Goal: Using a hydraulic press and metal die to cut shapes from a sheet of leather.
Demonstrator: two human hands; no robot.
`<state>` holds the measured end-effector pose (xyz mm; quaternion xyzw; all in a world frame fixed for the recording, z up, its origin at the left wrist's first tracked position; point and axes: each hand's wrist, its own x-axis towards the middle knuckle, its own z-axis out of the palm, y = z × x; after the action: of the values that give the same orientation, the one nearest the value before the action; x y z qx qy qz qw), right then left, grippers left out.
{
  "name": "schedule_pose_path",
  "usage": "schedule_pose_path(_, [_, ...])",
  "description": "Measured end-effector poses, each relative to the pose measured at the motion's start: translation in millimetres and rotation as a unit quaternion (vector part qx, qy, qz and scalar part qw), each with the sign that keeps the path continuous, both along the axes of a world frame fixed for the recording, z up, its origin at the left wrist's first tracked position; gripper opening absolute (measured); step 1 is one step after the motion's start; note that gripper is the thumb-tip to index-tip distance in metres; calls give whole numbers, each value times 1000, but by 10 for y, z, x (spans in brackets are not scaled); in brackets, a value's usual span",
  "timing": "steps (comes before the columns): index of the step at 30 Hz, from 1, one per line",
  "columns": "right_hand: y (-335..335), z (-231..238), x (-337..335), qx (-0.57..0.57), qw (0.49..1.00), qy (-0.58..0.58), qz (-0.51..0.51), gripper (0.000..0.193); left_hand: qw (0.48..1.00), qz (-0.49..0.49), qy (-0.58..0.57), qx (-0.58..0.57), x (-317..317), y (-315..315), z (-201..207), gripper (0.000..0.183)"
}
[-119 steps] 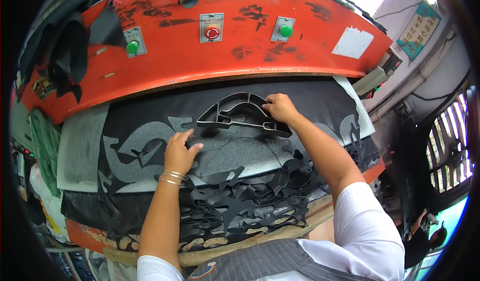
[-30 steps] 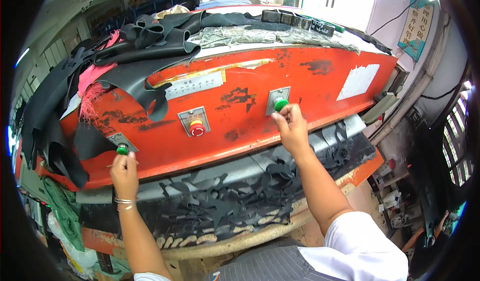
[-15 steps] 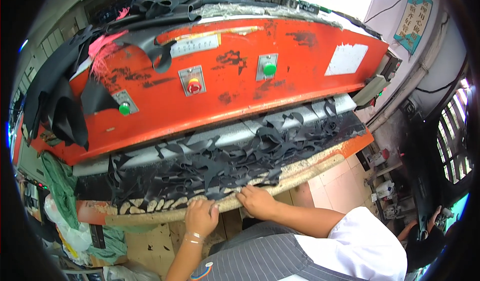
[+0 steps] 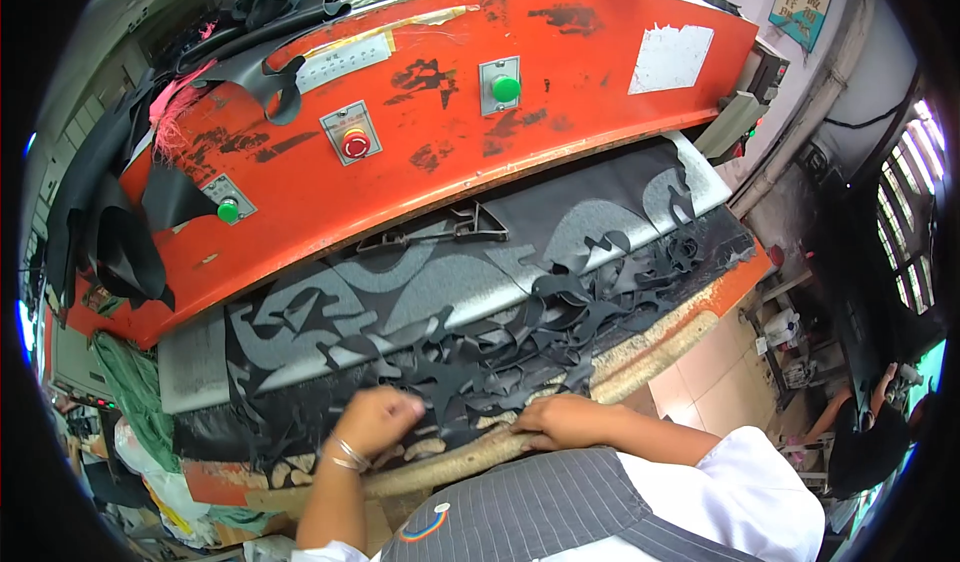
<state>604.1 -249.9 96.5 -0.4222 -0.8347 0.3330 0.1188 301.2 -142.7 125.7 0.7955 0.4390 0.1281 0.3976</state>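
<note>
My left hand [image 4: 380,422] is curled into a loose fist over the front strip of the press bed, close to several black scraps. Its fingertips are hidden, so what they hold, if anything, does not show. My right hand [image 4: 560,422] bends its fingers over the worn, tan padded front edge [image 4: 640,377] of the bed. Between and beyond the hands lies a tangle of black sheet scraps [image 4: 470,362]. Behind them is a pale grey board [image 4: 420,307] bearing a black sheet [image 4: 585,197] with curved cut-outs. A metal cutting die [image 4: 480,224] rests on that sheet.
The red press beam [image 4: 560,42] spans the far side, with green buttons [image 4: 506,89] and a red stop button [image 4: 356,143]. Black sheet material [image 4: 120,232] hangs at the left, above green cloth [image 4: 130,382]. Another person [image 4: 875,447] is at the far right.
The pale board, with the black sheet and cutting die on it, has come out from beneath the red beam. My left hand has left the padded edge and moved over the scraps; my right stays there.
</note>
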Motion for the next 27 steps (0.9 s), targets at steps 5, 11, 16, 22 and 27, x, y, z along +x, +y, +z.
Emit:
schedule_pose_path(5, [581,98,-37,-82,991,88,-53,42,970,120,-45,206,324,1952,-211,26])
schedule_pose_path(11, [993,168,-237,-69,993,87,-43,42,961,176,62,204,919,3196,-575,29])
schedule_pose_path(16, [976,123,-171,-98,988,89,-78,45,959,158,117,203,1084,3187,-649,18])
schedule_pose_path(22, [1199,69,-326,-233,900,277,-243,75,934,129,-182,279,706,2391,-626,38])
schedule_pose_path(27, [1403,243,-532,-240,882,367,-171,101,908,196,-163,332,462,1286,-423,44])
